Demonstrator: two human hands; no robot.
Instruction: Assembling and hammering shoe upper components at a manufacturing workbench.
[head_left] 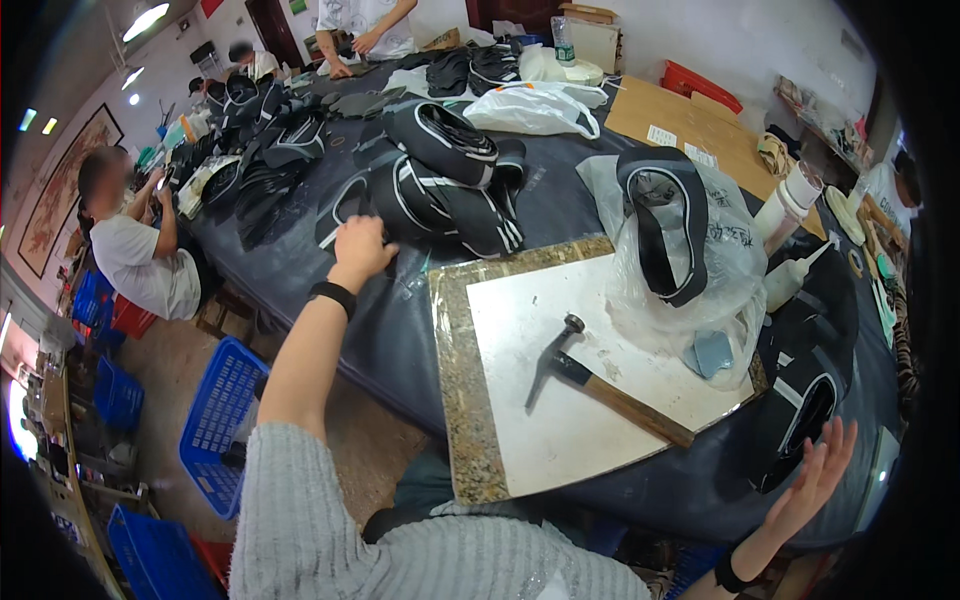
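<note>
My left hand [362,250] reaches forward to the near left edge of a pile of black shoe uppers [415,195] with pale edging. Its fingers curl in at a looped black upper [329,222] on that edge; the fingertips are partly hidden. On the right, my right hand [812,482] is raised with fingers spread and holds nothing. Close beside it lies another black upper [800,425] with a pale rim. Between my hands, a hammer [625,402] with a wooden handle rests on a white board [530,430] set on a speckled stone slab [470,455].
A black upper [655,235] stands on a clear plastic bag [735,235] behind the board. White bottles [790,205] and a grey block [711,354] are at the right. Cardboard [680,125] covers the far right. Blue baskets [215,410] stand at left; several people [135,235] sit or stand around the table.
</note>
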